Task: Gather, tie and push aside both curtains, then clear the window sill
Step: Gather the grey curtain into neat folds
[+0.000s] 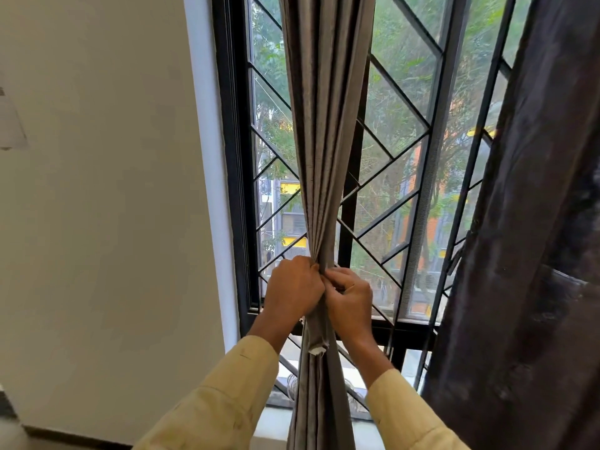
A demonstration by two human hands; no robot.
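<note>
Left grip (293, 285), right grip (349, 298): bunched curtain (324, 125)

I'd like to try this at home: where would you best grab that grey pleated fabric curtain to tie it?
Probably at the waist of the grey pleated fabric curtain, where its folds bunch tight. Come from the front, one hand per side, as the left hand and right hand grip it; higher up the pleats fan too wide.

Grey curtain (324, 125) matt woven cloth; window grille (399, 105) black painted metal; wall (97, 222) smooth matt
</note>
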